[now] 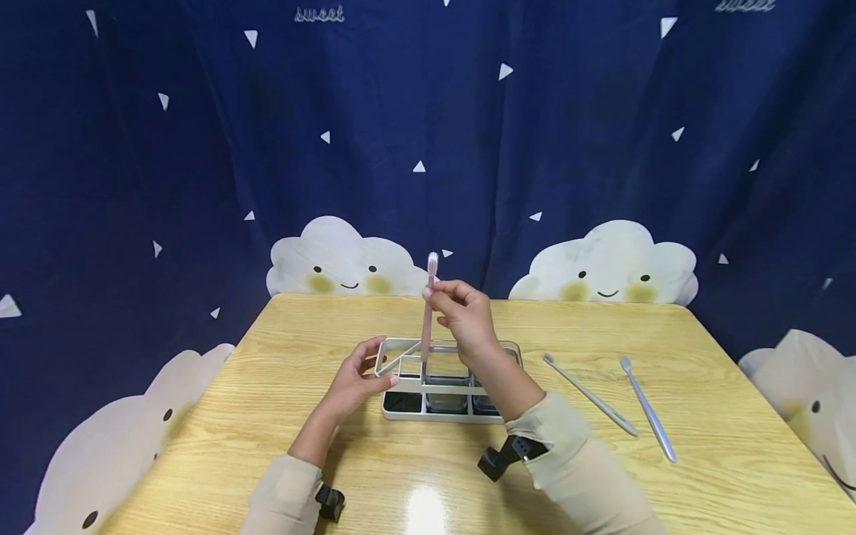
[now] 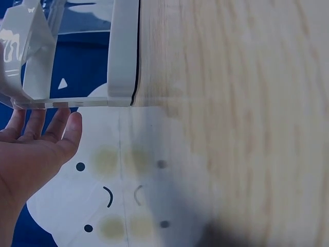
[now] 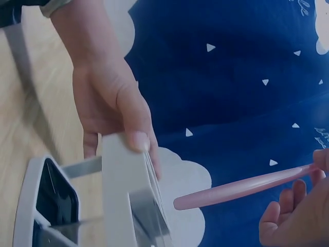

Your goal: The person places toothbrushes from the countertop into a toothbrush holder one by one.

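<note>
From above, the right hand [image 1: 464, 312] pinches a pink toothbrush [image 1: 428, 312] upright over the white holder [image 1: 446, 379], whose left end the left hand [image 1: 354, 383] grips. The left wrist view shows only fingertips [image 2: 69, 126] touching its clear wall. The right wrist view adds the thumb [image 3: 134, 123] pressing the rim.
</note>
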`<state>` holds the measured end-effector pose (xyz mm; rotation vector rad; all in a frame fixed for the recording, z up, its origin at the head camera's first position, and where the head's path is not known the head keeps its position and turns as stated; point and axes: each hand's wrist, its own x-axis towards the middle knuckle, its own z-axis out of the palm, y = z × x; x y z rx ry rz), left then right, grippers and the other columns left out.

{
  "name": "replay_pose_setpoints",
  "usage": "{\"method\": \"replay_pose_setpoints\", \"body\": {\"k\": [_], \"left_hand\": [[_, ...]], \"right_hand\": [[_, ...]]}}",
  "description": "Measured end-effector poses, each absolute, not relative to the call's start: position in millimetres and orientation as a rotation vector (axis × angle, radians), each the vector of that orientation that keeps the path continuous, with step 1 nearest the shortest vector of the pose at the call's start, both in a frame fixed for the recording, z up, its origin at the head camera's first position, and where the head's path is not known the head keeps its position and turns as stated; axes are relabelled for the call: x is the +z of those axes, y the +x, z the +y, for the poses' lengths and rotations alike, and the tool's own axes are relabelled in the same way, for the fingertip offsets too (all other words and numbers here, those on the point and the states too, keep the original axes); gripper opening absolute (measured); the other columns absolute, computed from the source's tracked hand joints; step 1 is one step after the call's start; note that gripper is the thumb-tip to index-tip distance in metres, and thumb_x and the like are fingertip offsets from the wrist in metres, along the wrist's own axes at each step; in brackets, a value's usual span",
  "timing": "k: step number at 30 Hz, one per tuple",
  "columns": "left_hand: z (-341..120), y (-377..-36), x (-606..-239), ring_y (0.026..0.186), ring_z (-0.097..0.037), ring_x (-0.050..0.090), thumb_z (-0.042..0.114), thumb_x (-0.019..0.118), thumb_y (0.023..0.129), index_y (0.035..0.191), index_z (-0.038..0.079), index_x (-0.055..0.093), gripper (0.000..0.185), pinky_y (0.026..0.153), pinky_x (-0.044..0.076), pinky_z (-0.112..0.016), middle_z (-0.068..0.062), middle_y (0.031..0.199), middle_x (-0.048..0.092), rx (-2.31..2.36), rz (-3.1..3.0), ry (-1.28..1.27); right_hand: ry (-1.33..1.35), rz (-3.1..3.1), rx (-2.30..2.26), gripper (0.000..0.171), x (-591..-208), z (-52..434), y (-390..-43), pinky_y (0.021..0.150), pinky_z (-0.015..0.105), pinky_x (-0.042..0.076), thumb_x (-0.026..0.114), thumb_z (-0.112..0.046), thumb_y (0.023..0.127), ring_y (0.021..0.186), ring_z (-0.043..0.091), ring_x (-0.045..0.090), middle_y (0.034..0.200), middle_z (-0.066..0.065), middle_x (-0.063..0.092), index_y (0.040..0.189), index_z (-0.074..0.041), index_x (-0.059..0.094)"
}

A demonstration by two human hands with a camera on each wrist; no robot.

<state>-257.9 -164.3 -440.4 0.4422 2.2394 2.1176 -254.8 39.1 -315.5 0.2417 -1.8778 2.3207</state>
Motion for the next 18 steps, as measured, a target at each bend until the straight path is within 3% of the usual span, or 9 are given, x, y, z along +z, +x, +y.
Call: {"method": "replay_pose_setpoints", "body": {"k": [4,11,18], "left_hand": [[-162.6,-254.2,-435.3,0.110,-0.030,0.048,0.001,0.074,0.076,0.138,0.003,0.038,0.072,0.086,0.045,-0.033,-0.026,0.130,0.042,2.106,2.227,0.453],[-162.6,-258.8,-437.6,0.111,-0.030,0.048,0.004,0.076,0.076,0.137,0.010,0.042,0.070,0.086,0.045,-0.035,-0.018,0.130,0.045,2.076,2.274,0.437],[-164.6,-259.4,-438.5,0.109,-0.030,0.049,0.002,0.076,0.074,0.136,0.010,0.043,0.070,0.085,0.046,-0.036,-0.020,0.128,0.046,2.103,2.248,0.444]], "right_hand": [[0.268,-1.893,2.326,0.010,-320.0,30.2,-254.5,0.068,0.034,0.043,0.066,-0.009,0.085,0.079,0.015,0.059,0.084,0.004,0.060,0.093,-0.003,0.067],[0.267,-1.922,2.305,0.011,-331.4,23.6,-259.1,0.067,0.034,0.043,0.067,-0.007,0.084,0.076,0.013,0.057,0.082,0.002,0.060,0.093,-0.002,0.067],[0.261,-2.035,2.254,0.015,-348.2,26.0,-266.7,0.064,0.029,0.043,0.068,-0.010,0.083,0.076,0.013,0.053,0.081,0.001,0.059,0.092,0.001,0.066]]}}
